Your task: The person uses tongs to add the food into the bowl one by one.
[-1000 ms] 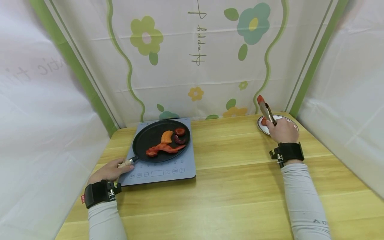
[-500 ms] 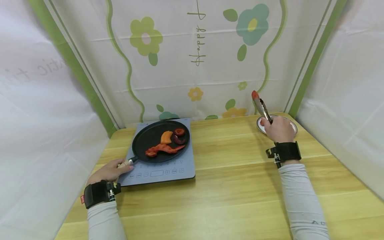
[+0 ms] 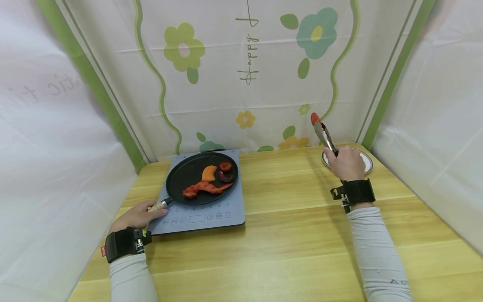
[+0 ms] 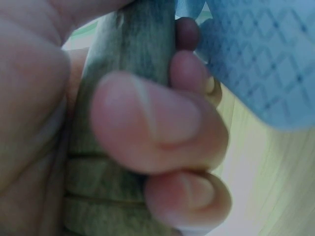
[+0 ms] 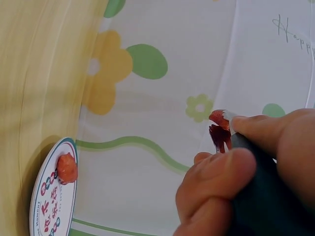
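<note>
My left hand [image 3: 136, 216] grips the wooden handle [image 4: 138, 44] of a black frying pan [image 3: 185, 172]. The pan sits on a grey-blue induction cooktop [image 3: 235, 212]. In the pan lie a long red piece that looks like meat [image 3: 205, 189], an orange wedge [image 3: 209, 173], a dark red curved piece [image 3: 225, 176] and a round red piece [image 3: 225, 167]. My right hand [image 3: 346, 163] holds metal tongs [image 3: 325, 136], raised off the table, with a small red food piece [image 3: 315, 118] at their tips. Below is a white plate [image 3: 368, 162]; the right wrist view shows an orange-red lump [image 5: 67, 168] on it.
The wooden table [image 3: 286, 235] reaches from the cooktop to the plate. A white curtain [image 3: 219, 92] with printed flowers hangs along the back edge. Plain white sheets close off the left and right sides.
My right hand has moved a little left with the tongs and the red piece, out from over part of the plate. The left hand and pan stay put.
</note>
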Available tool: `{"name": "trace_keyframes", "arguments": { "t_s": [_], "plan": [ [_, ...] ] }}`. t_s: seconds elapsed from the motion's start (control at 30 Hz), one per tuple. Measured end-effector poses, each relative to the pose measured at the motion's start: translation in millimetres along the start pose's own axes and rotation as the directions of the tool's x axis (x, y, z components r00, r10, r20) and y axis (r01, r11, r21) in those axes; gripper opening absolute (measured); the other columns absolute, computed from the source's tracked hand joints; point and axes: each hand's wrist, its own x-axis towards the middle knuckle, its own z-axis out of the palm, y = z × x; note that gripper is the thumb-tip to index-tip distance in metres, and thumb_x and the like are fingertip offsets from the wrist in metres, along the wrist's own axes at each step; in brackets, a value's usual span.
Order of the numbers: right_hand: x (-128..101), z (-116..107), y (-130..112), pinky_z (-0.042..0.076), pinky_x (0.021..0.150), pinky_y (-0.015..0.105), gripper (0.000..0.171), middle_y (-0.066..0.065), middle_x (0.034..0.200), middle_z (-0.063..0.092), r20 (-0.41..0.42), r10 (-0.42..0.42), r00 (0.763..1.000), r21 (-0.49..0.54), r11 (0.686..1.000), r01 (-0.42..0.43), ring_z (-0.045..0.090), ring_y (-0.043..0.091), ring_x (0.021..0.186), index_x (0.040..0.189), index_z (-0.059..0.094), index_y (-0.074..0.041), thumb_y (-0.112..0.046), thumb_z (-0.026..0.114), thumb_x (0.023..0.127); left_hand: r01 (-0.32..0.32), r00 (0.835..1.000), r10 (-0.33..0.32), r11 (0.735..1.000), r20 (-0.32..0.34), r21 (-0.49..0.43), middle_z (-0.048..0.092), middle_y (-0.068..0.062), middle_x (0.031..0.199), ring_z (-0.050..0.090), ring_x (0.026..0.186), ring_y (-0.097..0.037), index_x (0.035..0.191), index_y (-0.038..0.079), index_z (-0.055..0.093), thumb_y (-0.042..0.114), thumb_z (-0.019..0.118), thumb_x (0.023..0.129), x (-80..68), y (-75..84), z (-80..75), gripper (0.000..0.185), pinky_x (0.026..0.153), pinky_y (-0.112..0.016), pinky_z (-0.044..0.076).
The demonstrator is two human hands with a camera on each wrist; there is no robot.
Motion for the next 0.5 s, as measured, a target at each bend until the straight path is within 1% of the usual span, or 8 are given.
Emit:
{"name": "trace_keyframes", "arguments": {
  "t_s": [0.07, 0.3, 0.37, 0.43, 0.5],
  "plan": [
    [-1, 0, -2, 0.032, 0.045, 0.036, 0.058, 0.007, 0.06, 0.045, 0.0, -0.009, 1.0, 0.002, 1.0, 0.009, 0.049, 0.027, 0.053, 0.069, 0.051, -0.008, -0.05, 0.051, 0.109, -0.001, 1.0, 0.001, 1.0, -0.001, 0.001, 0.054, -0.006, 0.09, 0.051, 0.082, -0.022, 0.11, 0.004, 0.06, 0.037, 0.066, 0.104, -0.3, 0.4, -0.2, 0.034, 0.07, -0.033, 0.04],
    [-3, 0, -10, 0.034, 0.044, 0.036, 0.057, 0.009, 0.062, 0.05, -0.006, -0.035, 0.999, 0.006, 0.999, 0.035, 0.051, 0.027, 0.053, 0.071, 0.055, -0.007, -0.049, 0.051, 0.109, -0.001, 1.0, 0.001, 1.0, 0.004, -0.028, 0.048, -0.002, 0.08, 0.049, 0.071, -0.019, 0.111, 0.003, 0.059, 0.035, 0.066, 0.104, -0.8, -1.2, 0.6, 0.033, 0.063, -0.031, 0.041],
    [-4, 0, -12, 0.035, 0.044, 0.036, 0.056, 0.011, 0.065, 0.052, -0.007, -0.035, 0.999, 0.002, 0.999, 0.035, 0.052, 0.028, 0.054, 0.074, 0.057, -0.006, -0.05, 0.051, 0.109, 0.001, 1.0, 0.0, 0.999, 0.006, -0.033, 0.048, -0.002, 0.079, 0.049, 0.069, -0.019, 0.112, 0.003, 0.059, 0.035, 0.066, 0.104, -0.9, -1.3, 0.7, 0.034, 0.062, -0.031, 0.042],
    [-5, 1, -14, 0.036, 0.044, 0.037, 0.055, 0.014, 0.068, 0.055, -0.01, -0.036, 0.999, 0.0, 0.999, 0.036, 0.054, 0.03, 0.056, 0.079, 0.061, -0.005, -0.05, 0.051, 0.109, -0.003, 1.0, 0.003, 0.999, 0.008, -0.032, 0.05, -0.003, 0.082, 0.049, 0.072, -0.019, 0.113, 0.003, 0.059, 0.035, 0.066, 0.104, -1.2, -1.2, 0.5, 0.034, 0.063, -0.031, 0.042],
    [-6, 1, -16, 0.037, 0.045, 0.038, 0.054, 0.017, 0.072, 0.059, -0.012, -0.041, 0.999, -0.001, 0.999, 0.041, 0.056, 0.032, 0.058, 0.087, 0.067, -0.003, -0.05, 0.052, 0.109, -0.001, 1.0, 0.002, 0.999, 0.011, -0.032, 0.051, -0.004, 0.085, 0.05, 0.075, -0.02, 0.114, 0.003, 0.059, 0.035, 0.065, 0.104, -1.4, -1.1, 0.2, 0.035, 0.064, -0.031, 0.042]
  ]
}}
